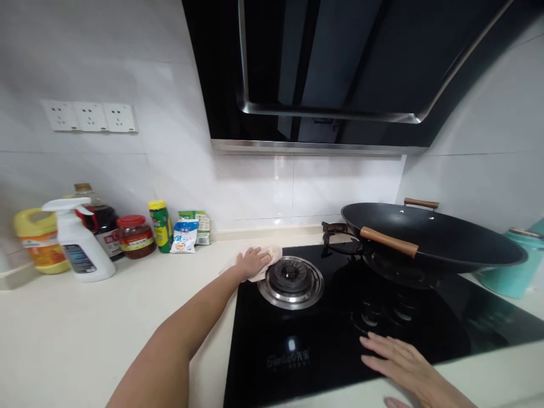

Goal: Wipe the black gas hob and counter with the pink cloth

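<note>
Cloth [264,262] lies at the burner's [291,279] ten o'clock on the tabletop [85,323], pressed under the left hand [251,262], fingers flat. Right hand [402,362] rests open on the black hob [323,345], holding nothing.

Soft, even light, glare on the glossy black cooktop [323,345], wide-angle bending at blurred edges.
</note>
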The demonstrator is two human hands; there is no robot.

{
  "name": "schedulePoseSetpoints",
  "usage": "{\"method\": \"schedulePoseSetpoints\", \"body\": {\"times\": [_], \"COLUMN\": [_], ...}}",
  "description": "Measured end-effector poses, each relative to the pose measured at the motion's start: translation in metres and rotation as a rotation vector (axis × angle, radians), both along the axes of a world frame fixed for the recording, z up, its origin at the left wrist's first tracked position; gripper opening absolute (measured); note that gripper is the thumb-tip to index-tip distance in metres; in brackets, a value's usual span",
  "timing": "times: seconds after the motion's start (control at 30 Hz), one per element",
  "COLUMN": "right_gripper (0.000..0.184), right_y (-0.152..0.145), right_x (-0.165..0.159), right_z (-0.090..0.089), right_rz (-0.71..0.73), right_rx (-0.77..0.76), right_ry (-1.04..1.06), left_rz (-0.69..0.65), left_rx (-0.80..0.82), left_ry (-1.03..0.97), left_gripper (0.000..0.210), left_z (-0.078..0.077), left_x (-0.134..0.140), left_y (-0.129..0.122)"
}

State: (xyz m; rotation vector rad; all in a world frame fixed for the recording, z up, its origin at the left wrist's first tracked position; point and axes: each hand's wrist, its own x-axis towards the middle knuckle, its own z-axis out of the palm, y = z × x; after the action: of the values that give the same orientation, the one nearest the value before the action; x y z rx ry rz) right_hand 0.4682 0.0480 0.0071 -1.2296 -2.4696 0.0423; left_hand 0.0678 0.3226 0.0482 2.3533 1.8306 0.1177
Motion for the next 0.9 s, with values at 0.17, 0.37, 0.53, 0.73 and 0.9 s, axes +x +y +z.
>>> {"method": "schedulePoseSetpoints", "body": {"times": [0.17, 0.37, 0.53, 0.73, 0.9], "right_gripper": [0.052, 0.052, 0.055, 0.060, 0.064], "right_y": [-0.001, -0.002, 0.004, 0.012, 0.016], "right_x": [0.005, 0.010, 0.017, 0.024, 0.027], "right_z": [-0.011, -0.023, -0.038, -0.051, -0.055], "right_rz": [-0.001, -0.027, -0.029, -0.023, 0.002], "right_rx": [-0.064, -0.005, 0.050, 0.101, 0.214], "right_ry": [-0.050, -0.025, 0.010, -0.008, -0.026], "left_rz": [0.038, -0.043, -0.155, 0.052, 0.290], "left_rx": [-0.006, -0.005, 0.015, 0.063, 0.059], "left_ry": [-0.025, -0.024, -0.108, 0.000, 0.111], "left_gripper": [0.058, 0.046, 0.050, 0.054, 0.052], "left_z": [0.002, 0.001, -0.006, -0.008, -0.006], "left_x": [-0.009, -0.006, -0.032, -0.113, -0.155], "left_y": [-0.068, -0.175, -0.279, -0.337, -0.296]}}
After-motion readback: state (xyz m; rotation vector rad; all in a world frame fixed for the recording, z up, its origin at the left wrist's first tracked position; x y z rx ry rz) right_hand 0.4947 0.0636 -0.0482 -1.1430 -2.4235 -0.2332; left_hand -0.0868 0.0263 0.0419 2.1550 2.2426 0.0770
